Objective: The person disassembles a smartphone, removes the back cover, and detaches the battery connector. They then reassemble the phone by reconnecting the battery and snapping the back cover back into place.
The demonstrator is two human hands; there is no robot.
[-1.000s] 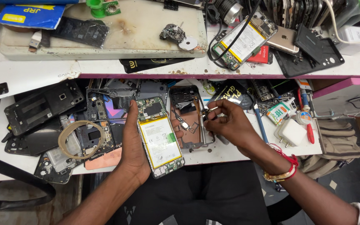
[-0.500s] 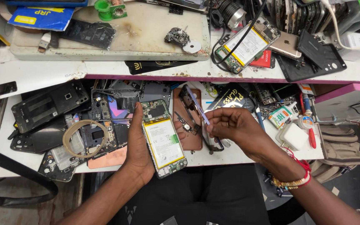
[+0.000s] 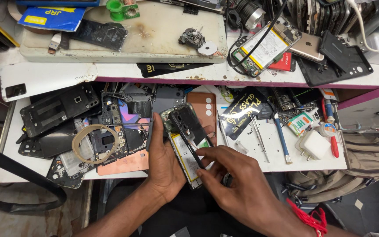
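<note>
We hold the opened phone [image 3: 185, 151] in our left hand [image 3: 165, 164], fingers wrapped around its left edge and palm beneath it, just above the front edge of the white table [image 3: 251, 162]. The phone lies face-down with its back removed — a white battery with a yellow border shows in the lower half. Our right hand [image 3: 233, 180] is closed in a narrow pinch on the black back frame [image 3: 189, 127], gripping it at its lower end; the frame stands tilted on edge, crossing over the upper half of the phone and touching it.

Left of the left hand, on the table, lie a loose tan rubber band [image 3: 95, 143], several black phone covers [image 3: 60, 109] and a stripped phone chassis [image 3: 119, 127]. Just behind the held phone lies a brown back cover [image 3: 205, 109]. To the right, well apart from the hands, we find metal tweezers [image 3: 257, 136], a blue-handled screwdriver [image 3: 281, 136], a white charger plug [image 3: 314, 145] and a red-handled tool [image 3: 333, 145].

On the raised shelf behind, a second opened phone [image 3: 264, 46] with a cable attached lies beside a black case [image 3: 338, 59]. A red thread is tied around our right wrist.
</note>
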